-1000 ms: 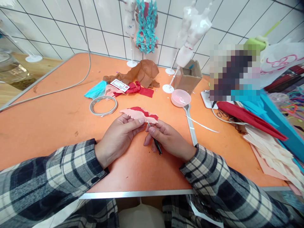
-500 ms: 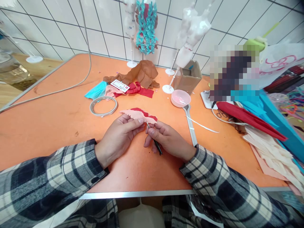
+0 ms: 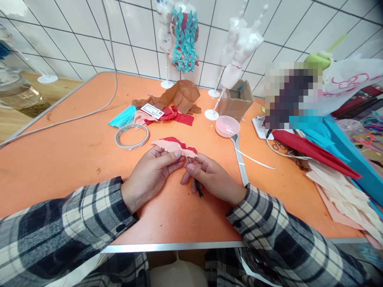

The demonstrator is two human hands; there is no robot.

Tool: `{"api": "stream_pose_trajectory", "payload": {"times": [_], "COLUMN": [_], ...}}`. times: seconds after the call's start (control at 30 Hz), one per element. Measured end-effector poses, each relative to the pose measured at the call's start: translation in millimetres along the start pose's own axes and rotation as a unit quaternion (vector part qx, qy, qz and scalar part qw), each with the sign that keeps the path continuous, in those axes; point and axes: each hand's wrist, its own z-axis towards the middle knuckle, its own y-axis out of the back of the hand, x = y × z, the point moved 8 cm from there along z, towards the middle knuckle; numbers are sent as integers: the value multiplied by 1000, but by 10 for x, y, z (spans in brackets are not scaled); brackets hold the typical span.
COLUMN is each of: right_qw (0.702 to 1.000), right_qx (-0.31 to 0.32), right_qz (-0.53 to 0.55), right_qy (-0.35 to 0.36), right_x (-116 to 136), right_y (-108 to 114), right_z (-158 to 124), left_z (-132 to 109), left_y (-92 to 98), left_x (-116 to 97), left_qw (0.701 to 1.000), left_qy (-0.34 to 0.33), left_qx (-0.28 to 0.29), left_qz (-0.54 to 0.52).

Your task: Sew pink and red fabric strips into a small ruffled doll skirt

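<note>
My left hand [image 3: 152,171] is closed on the left side of a curved piece of thin pink and red paper [image 3: 176,148], thumb on top. The piece has a notched lower edge and looks like crepe paper. My right hand [image 3: 211,177] pinches a slim black-handled tool with a thin metal tip [image 3: 198,187]. Its tip meets the lower edge of the paper beside my left thumb; the exact kind of tool is not clear. Fingers of the right hand also lie against the right end of the paper.
Ahead are a tape roll [image 3: 131,136], brown crumpled paper [image 3: 182,95], a pink bowl [image 3: 227,126] and a grey long-handled tool [image 3: 240,163]. White mannequin stands [image 3: 212,114] and a cardboard box [image 3: 236,103] line the wall. Red folded material [image 3: 314,153] lies right.
The view has shifted slightly, so the table items sit a little lower. The tool's black end has turned slightly in my right hand. Both hands keep their hold.
</note>
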Motion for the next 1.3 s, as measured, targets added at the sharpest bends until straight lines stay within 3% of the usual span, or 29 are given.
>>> {"api": "stream_pose_trajectory", "payload": {"times": [0.77, 1.3], "right_qw": [1000, 1000], "right_qx": [6, 12], "right_qz": [30, 26], "right_qy": [3, 7], "right_x": [18, 14], "right_y": [-13, -20], "right_z": [2, 5], "left_z": [-14, 1], "left_y": [-39, 30], "left_x": [-20, 0], "left_qw": [999, 1000], "left_qy": [-11, -4], "left_qx": [26, -10], "left_qz": [17, 1]}}
